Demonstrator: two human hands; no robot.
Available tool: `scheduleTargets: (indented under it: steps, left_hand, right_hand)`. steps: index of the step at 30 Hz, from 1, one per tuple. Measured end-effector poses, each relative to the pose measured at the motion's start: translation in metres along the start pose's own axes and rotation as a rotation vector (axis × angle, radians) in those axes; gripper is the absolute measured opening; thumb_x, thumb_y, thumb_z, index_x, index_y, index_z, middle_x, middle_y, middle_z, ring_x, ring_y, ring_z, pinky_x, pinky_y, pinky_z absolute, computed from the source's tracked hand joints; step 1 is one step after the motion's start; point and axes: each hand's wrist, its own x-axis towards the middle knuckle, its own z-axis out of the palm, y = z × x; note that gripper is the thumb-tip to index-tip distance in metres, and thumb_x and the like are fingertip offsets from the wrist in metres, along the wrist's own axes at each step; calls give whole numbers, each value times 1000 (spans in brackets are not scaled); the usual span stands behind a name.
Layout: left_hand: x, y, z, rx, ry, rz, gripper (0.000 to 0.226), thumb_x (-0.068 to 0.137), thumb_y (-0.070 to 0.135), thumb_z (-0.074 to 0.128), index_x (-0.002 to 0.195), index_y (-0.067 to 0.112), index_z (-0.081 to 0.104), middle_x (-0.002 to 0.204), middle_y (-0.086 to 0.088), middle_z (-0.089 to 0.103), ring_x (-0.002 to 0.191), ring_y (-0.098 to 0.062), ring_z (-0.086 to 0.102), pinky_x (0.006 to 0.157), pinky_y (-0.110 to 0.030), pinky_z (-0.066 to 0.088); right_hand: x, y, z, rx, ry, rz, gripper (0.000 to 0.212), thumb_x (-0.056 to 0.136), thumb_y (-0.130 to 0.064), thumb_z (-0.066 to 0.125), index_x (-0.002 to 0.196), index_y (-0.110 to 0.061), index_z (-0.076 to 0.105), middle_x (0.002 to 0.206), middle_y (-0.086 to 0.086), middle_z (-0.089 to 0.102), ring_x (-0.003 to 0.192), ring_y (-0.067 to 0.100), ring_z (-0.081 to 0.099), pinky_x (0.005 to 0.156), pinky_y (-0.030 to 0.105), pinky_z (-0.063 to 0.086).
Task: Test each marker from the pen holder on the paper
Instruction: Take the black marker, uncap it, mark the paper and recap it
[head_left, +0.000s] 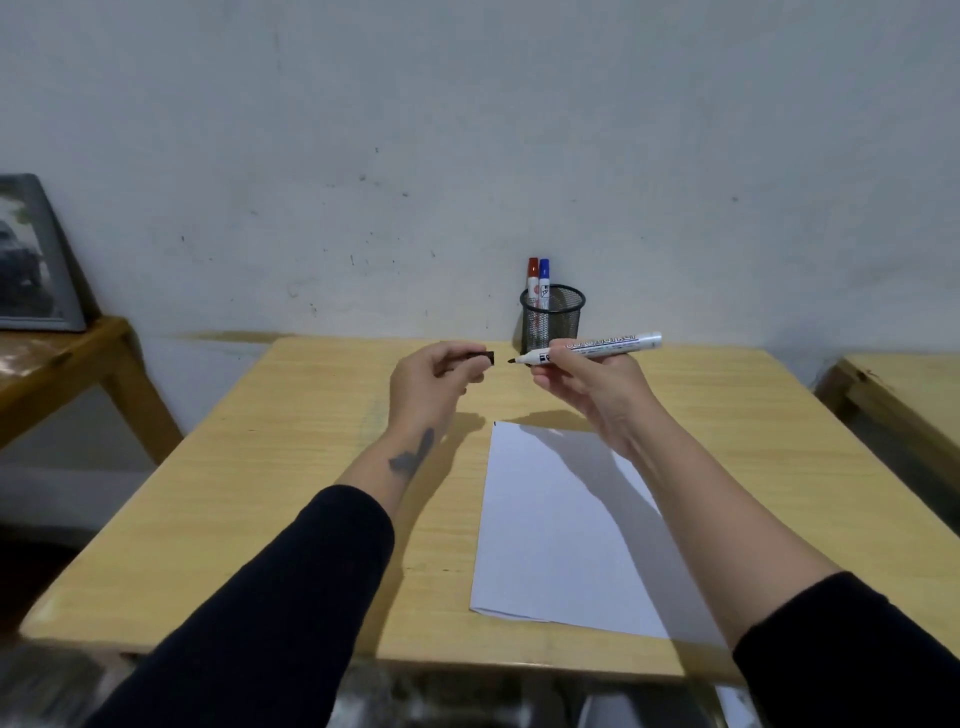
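Marker (597, 347) uncapped, above paper's (561, 525) far edge.

Dim, flat indoor light, soft forearm shadows falling across the white paper sheet (561, 525) and pale wooden worktop (270, 467), no glare, wide-angle bending at edges, bottom corners smeared, black sleeves (270, 623) blurred

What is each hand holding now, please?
Left hand: closed on the black cap.
Right hand: closed on the uncapped black marker.
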Motion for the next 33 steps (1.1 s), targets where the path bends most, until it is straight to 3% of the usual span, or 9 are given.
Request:
scheduleTargets:
  steps: [6, 21, 24, 26, 28, 30, 31, 33]
  left_hand:
    - [-7, 22, 12, -103, -54, 24, 13, 83, 10, 69, 85, 22, 72, 75, 2, 70, 61, 1, 63, 58, -10, 46]
    - [-21, 29, 18, -58, -79, 37, 8, 85, 8, 67, 88, 14, 71, 73, -2, 68, 60, -2, 61, 61, -12, 51]
    - [-21, 26, 19, -54, -68, 23, 8, 86, 8, 66, 88, 13, 71, 73, -1, 67, 60, 0, 61, 61, -12, 51]
    - [-20, 24, 18, -51, -42, 16, 9, 86, 9, 65, 86, 16, 71, 73, 0, 67, 64, -2, 61, 62, -14, 51]
    - [-13, 25, 17, -17, -13, 22, 11, 86, 9, 65, 83, 18, 71, 72, 2, 66, 67, -6, 61, 64, -17, 51]
    - [-5, 29, 16, 47, 9, 52, 12, 85, 10, 66, 81, 20, 71, 70, 1, 66, 68, -10, 61, 67, -23, 53]
    - [-1, 32, 17, 82, 15, 76, 11, 84, 10, 67, 80, 20, 72, 70, 1, 66, 68, -11, 60, 68, -26, 53]
    - [8, 39, 21, 138, 6, 126, 9, 83, 11, 68, 82, 19, 72, 69, 4, 66, 66, -10, 59, 69, -27, 52]
  right_hand:
    - [-14, -17, 10, 71, -43, -43, 9, 88, 2, 61, 96, 6, 62, 85, 19, 67, 70, 21, 68, 74, 26, 61]
    - [-30, -16, 7, 109, -100, -11, 13, 88, 5, 60, 101, 5, 61, 88, 18, 68, 72, 19, 70, 74, 24, 60]
    - [-30, -14, 11, 98, -70, 3, 25, 87, 5, 61, 111, 4, 57, 90, 18, 66, 75, 22, 68, 78, 27, 60]
    - [-28, -13, 10, 63, 4, -2, 51, 83, 2, 68, 128, -1, 44, 92, 14, 64, 83, 25, 65, 87, 34, 57]
    - [-21, -16, 5, -178, 163, -62, 88, 74, -11, 80, 143, -12, 25, 104, 8, 59, 102, 25, 61, 97, 40, 50]
    - [-14, -20, 0, -667, 347, -189, 106, 66, -32, 85, 148, -23, 19, 125, 2, 50, 122, 24, 49, 104, 45, 41]
    - [-11, -22, -2, -917, 399, -284, 100, 66, -40, 82, 147, -28, 26, 133, 0, 46, 128, 24, 42, 105, 44, 37]
    - [-5, -28, -1, -1271, 326, -517, 65, 74, -42, 74, 134, -34, 50, 133, -7, 49, 128, 20, 39, 100, 34, 27]
